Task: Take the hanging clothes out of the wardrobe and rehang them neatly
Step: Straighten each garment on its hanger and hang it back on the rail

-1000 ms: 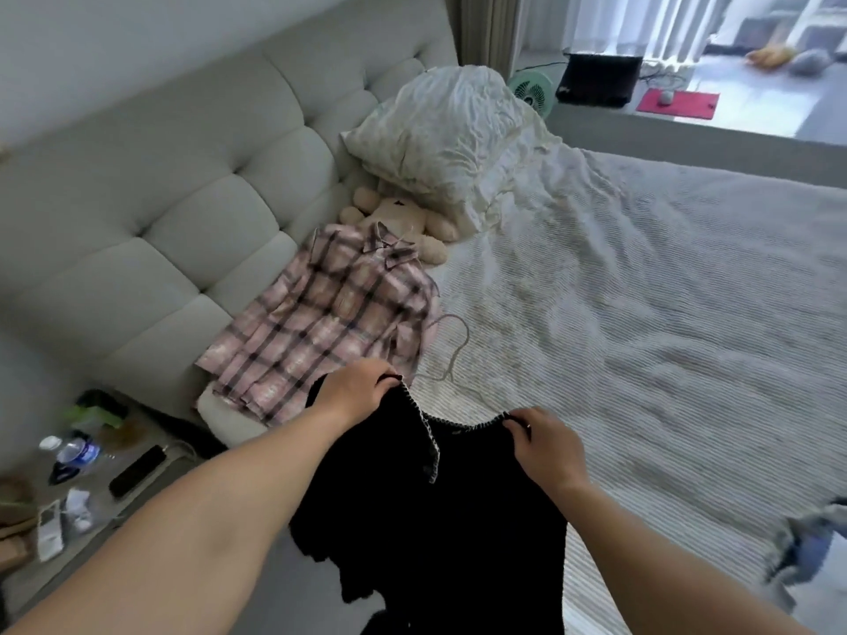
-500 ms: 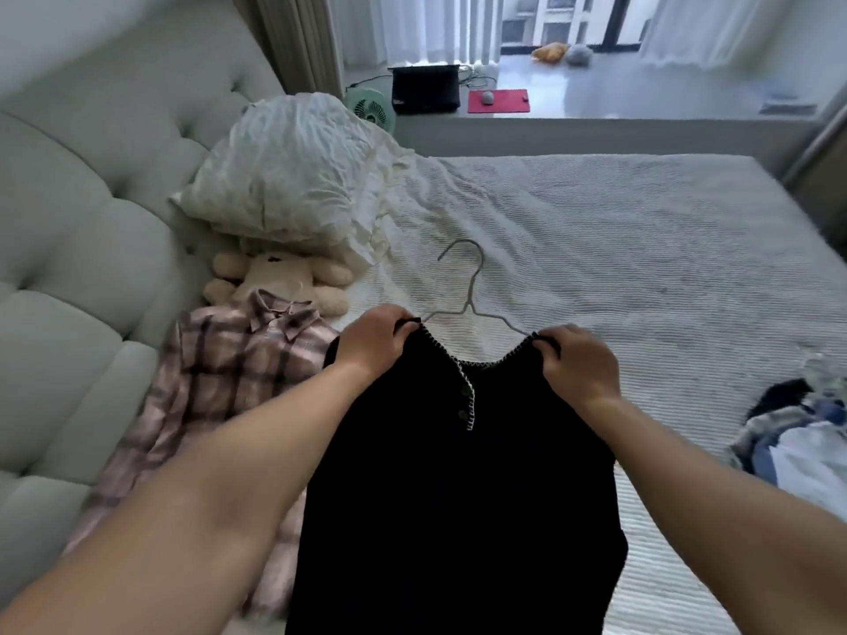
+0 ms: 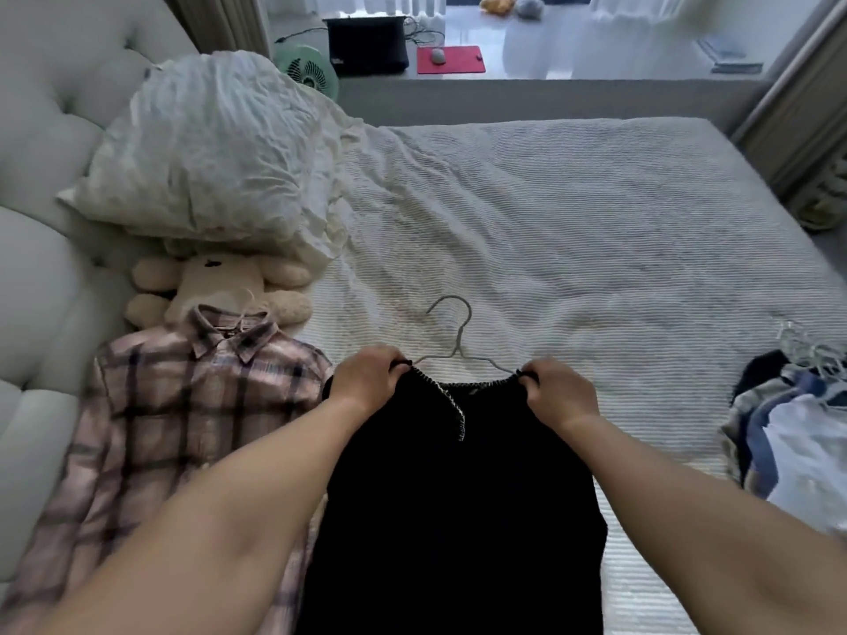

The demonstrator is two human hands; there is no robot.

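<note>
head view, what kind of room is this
Most likely a home bedroom. A wide bed with a ribbed white cover stands against a tufted pale padded headboard, with a crumpled white pillow and a cream plush bear on it. Clothes lie spread across it.

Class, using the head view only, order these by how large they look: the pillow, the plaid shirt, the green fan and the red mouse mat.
1. plaid shirt, though it lies nearer the camera
2. pillow
3. green fan and red mouse mat look about alike, so unranked.
</note>
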